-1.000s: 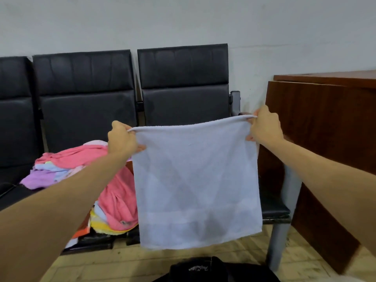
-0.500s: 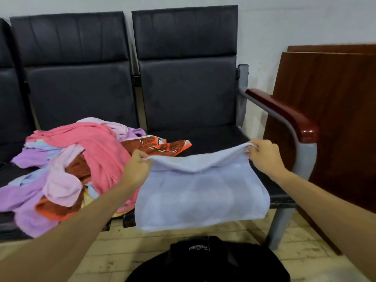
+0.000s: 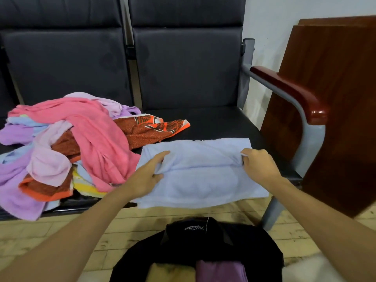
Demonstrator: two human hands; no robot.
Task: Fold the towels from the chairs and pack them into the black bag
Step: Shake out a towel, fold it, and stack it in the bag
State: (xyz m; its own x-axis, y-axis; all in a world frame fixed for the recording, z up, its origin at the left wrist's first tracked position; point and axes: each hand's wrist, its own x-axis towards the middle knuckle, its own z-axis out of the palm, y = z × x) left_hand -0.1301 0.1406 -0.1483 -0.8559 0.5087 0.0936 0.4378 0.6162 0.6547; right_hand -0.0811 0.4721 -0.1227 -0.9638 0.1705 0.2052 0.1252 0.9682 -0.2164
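The towel (image 3: 203, 180) lies on the chair seat (image 3: 215, 123), right of the pile (image 3: 91, 135), behind the bag (image 3: 203, 243).

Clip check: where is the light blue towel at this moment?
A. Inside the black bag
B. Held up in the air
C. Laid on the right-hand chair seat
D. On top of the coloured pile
C: the light blue towel lies spread on the chair seat, its front edge over the seat's lip, with the left hand and right hand pinching its sides.

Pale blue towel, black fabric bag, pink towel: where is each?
Pale blue towel (image 3: 203, 180), head view, flat middle.
Black fabric bag (image 3: 203, 247), head view, upper flap.
Pink towel (image 3: 91, 129), head view, draped middle.
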